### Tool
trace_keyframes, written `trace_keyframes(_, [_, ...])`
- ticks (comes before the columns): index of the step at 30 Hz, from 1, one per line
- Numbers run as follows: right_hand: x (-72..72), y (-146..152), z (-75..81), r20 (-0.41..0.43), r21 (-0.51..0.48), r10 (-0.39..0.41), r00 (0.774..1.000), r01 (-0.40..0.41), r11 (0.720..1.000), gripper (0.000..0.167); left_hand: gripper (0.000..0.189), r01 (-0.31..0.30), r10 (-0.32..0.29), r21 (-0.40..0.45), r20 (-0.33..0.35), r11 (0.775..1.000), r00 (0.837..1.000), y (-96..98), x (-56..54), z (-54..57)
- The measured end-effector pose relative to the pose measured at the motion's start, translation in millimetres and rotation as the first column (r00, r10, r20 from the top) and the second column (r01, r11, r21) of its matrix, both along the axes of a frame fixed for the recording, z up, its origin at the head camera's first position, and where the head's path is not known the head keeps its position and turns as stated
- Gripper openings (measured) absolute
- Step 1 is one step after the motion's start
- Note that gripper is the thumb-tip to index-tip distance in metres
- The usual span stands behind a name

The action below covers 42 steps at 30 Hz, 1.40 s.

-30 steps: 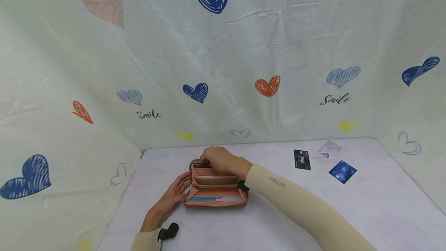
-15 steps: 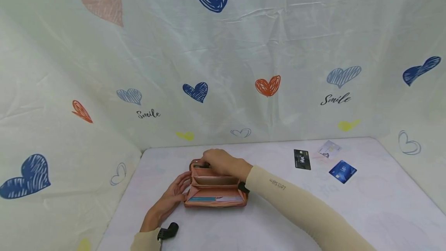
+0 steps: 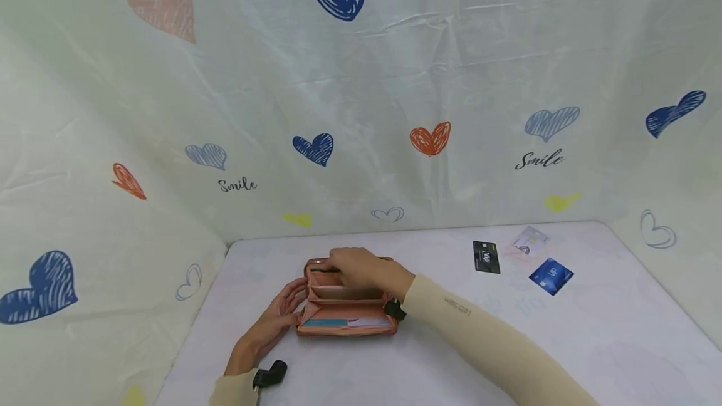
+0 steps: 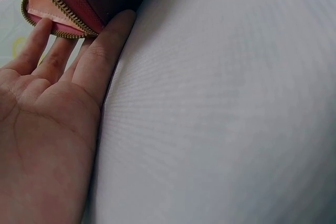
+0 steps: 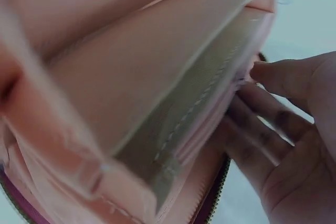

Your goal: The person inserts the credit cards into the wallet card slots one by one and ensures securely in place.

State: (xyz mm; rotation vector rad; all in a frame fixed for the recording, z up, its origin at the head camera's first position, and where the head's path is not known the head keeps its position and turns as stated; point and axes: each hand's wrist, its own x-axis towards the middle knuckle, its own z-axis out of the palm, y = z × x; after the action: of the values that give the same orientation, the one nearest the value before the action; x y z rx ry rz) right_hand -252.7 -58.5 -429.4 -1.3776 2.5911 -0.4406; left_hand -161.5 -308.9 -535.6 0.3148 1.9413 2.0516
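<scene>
A peach-lined zip wallet (image 3: pixel 346 332) stands spread open on the table, its dividers facing up. My left hand (image 3: pixel 276 315) holds the wallet's left side, thumb at the near corner and fingers along the side; in the left wrist view the fingers (image 4: pixel 100 56) lie against the brass zip edge. Over the back compartment, my right hand (image 3: pixel 361 268) reaches into the wallet. In the right wrist view its thumb and fingers (image 5: pixel 262 132) pinch a slotted inner panel (image 5: pixel 202 121), the fingertips hidden behind it. A blue card (image 3: pixel 326 323) shows in the front compartment.
To the right of the wallet lie a black VIP card (image 3: pixel 486 257), a pale card (image 3: pixel 530 240) and a blue card (image 3: pixel 551 276) on the white table (image 3: pixel 451 356). A heart-printed cloth (image 3: pixel 372 180) hangs behind the table and along its sides.
My right hand has shifted slightly right and toward me along the back compartment. The dark edge seen by its fingers has sunk lower. My left hand stays on the wallet's side.
</scene>
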Motion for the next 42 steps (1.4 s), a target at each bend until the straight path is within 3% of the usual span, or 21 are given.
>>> trace_keyframes(6, [7.8,22,2.7,0.098,-0.149,-0.016,0.995,0.03,0.988,0.032,0.091,-0.005,0.005,0.008,-0.003,1.0,1.0,-0.1,0.4,-1.9])
trace_keyframes(9, [11.4,35,2.6,0.131,-0.274,-0.035,0.991,0.07,0.959,0.031,0.091,-0.007,0.007,0.009,0.001,1.0,1.0,0.0,0.2,-1.6])
trace_keyframes(12, [13.8,51,1.9,0.168,-0.416,-0.054,0.984,0.12,0.901,0.027,0.091,-0.013,0.013,0.004,0.004,1.0,1.0,0.1,-0.2,-0.4])
trace_keyframes(15, [15.6,68,-0.6,0.216,-0.539,-0.086,0.973,0.192,0.82,0.023,0.092,-0.018,0.019,-0.004,0.009,1.0,1.0,1.0,-0.2,0.5])
trace_keyframes(20, [14.5,103,-10.9,0.247,-0.645,-0.208,0.946,0.321,0.693,0.021,0.092,-0.025,0.025,-0.019,0.019,0.999,0.999,2.8,-0.4,3.4])
trace_keyframes(25, [9.0,139,-26.4,0.305,-0.648,-0.347,0.887,0.46,0.607,0.025,0.094,-0.033,0.034,-0.032,0.026,0.999,0.999,3.3,0.4,5.0])
trace_keyframes(31, [4.5,182,-41.5,0.409,-0.636,-0.426,0.807,0.587,0.5,0.026,0.093,-0.031,0.031,-0.027,0.013,0.999,0.999,2.4,0.1,3.7])
trace_keyframes(42, [8.7,241,-53.5,0.574,-0.471,-0.586,0.572,0.816,0.335,0.035,0.092,-0.031,0.032,-0.027,0.025,0.999,0.999,3.2,0.3,5.0])
